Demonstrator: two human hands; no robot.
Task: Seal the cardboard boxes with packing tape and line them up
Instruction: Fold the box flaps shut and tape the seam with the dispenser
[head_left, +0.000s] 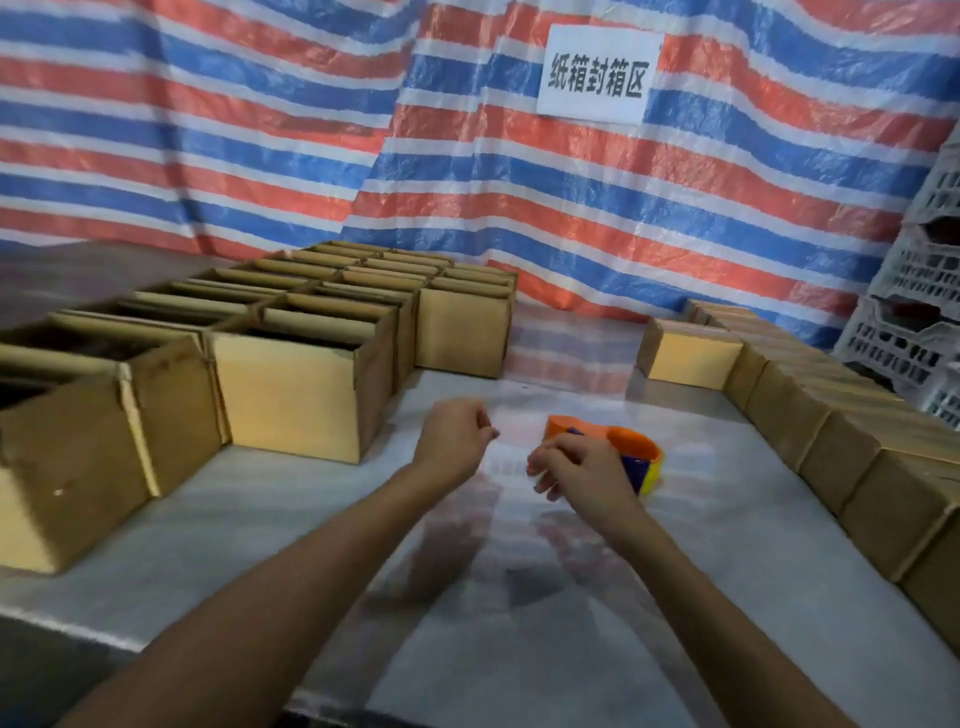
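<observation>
You're partway there. At three o'clock a row of closed brown cardboard boxes (810, 410) runs edge to edge along the pale glossy table (260, 519), lined up. From nine to eleven o'clock, the open-topped brown cardboard boxes (291, 395) stand with matte flaps up, waiting for tape. Dead centre, your left hand (454, 436) has thumb and forefinger drawn together; whether they pinch clear tape, I cannot tell. Your right hand (587, 467) curls loosely in front of the orange plastic tape dispenser (636, 444), rounded, with blue and yellow parts, lying on the table; its hold is unclear too.
</observation>
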